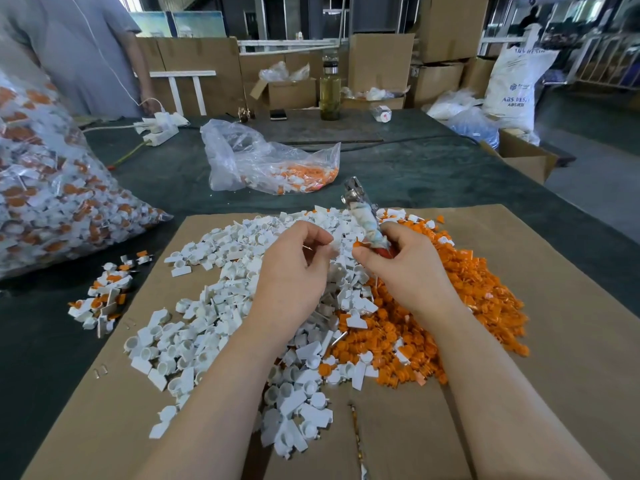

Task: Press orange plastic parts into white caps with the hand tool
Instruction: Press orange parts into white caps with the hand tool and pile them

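Orange part [357,243]: tiny, light, stiff plastic, pinched at the right hand [401,268] fingertips; easy to drop.
White cap [333,244]: light, rigid, pinched by the left hand [294,268]; best held by its flat tab.
Hand tool [363,216]: right hand's curled fingers grip its wrapped handle, metal head up.
Piles: white caps [221,306] left, orange parts [450,306] right, on cardboard [554,341].
Around: bags [52,202] behind, not obstructing.

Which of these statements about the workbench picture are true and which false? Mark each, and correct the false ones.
1. The right hand holds the hand tool. True.
2. The orange parts lie left of the white caps. False: they lie to the right.
3. Both piles rest on cardboard. True.
4. The left hand holds the glass bottle. False: the bottle stands at the far table edge.
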A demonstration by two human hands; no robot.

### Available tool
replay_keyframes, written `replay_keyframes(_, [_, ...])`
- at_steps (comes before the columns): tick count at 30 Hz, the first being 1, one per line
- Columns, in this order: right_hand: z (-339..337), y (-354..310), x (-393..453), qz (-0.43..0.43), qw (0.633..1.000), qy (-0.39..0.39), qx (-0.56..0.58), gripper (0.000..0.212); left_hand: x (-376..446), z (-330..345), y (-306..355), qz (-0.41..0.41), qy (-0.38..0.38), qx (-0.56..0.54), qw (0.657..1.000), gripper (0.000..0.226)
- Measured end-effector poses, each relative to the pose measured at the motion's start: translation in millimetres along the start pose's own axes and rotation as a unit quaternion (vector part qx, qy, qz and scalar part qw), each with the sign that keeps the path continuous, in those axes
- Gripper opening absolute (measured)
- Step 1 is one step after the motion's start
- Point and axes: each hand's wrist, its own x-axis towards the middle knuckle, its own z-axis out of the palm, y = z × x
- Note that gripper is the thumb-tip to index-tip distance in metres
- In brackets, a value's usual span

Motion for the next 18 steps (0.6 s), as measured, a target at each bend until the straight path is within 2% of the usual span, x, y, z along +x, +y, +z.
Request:
replay_keyframes(7, [3.2,-2.8,-1.1,-0.032,0.999,-0.010,-0.004,0.014,-2.6,2.2,4.3,0.036,-0.036,0.015,0.999,0.022])
replay_keyframes(15, [0.8,-7.6,-5.1,-0.026,0.997,-0.026,0.068,0.005,-3.4,-2.8,7.0,0.016,-0.034,-0.053,0.998,0.030])
replay_keyframes(18, [1.7,-7.8,-3.6,-0.016,0.997,-0.021,0.075,0.007,-3.6,-3.8,9.3,0.005,-0.045,-0.087,0.995,0.029])
